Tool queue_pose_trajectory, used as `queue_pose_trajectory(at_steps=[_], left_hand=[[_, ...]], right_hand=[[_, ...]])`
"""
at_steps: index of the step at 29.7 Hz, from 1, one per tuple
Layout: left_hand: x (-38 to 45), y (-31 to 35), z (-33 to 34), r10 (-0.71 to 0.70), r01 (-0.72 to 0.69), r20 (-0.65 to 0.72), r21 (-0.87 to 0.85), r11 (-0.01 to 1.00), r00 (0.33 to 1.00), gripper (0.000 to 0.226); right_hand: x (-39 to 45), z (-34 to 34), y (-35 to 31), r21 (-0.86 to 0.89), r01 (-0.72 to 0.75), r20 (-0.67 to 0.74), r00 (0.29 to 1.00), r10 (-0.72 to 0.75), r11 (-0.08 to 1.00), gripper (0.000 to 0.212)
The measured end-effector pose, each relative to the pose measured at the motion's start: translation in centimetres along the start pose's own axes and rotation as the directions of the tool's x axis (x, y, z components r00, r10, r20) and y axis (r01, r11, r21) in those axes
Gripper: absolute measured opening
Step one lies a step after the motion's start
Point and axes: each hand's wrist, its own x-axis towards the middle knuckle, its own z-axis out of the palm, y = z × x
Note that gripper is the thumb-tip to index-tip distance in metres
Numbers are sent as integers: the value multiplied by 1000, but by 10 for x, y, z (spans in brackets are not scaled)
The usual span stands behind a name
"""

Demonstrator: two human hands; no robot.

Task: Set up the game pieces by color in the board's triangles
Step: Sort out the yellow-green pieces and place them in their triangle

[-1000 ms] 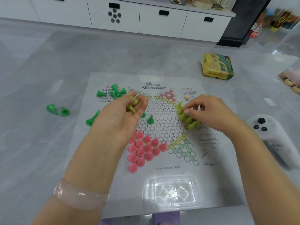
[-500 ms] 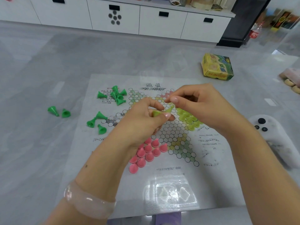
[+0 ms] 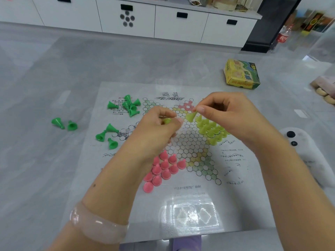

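The right hand [image 3: 233, 115] is pinching a yellow-green piece [image 3: 191, 117] above the board [image 3: 190, 153], just left of the yellow-green cluster [image 3: 211, 130]. The left hand [image 3: 155, 133] is curling around another yellow-green piece [image 3: 166, 121].

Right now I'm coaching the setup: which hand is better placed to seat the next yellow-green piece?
Probably the right hand: it pinches a yellow-green piece just beside the yellow-green cluster. The left hand holds another, farther away.

Bare forearms, translucent pale pink bangle [image 3: 98, 223] on left wrist
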Motion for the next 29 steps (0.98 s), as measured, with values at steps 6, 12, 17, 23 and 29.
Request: queue_pose_trajectory(at_steps=[6,12,17,23,29], left_hand=[[1,5,-2,-6,3,-31,-115,993,1000,25],[-3,5,-3,37,-44,-38,-212,976,999,20],[-2,5,-6,54,-69,-78,-204,977,995,11],[-1,4,-6,53,-69,-113,-141,988,992,9],[-2,4,-6,52,-65,-114,-120,991,992,10]], right_hand=[[-2,-14,20,-328,-117,27,991,134,937,11],[-2,-10,29,-469,-97,75,986,149,878,11],[-2,-9,32,-497,-90,78,986,148,863,12],[-2,-9,35,-497,-97,80,984,156,862,13],[-1,-8,34,-501,-106,78,983,167,859,13]])
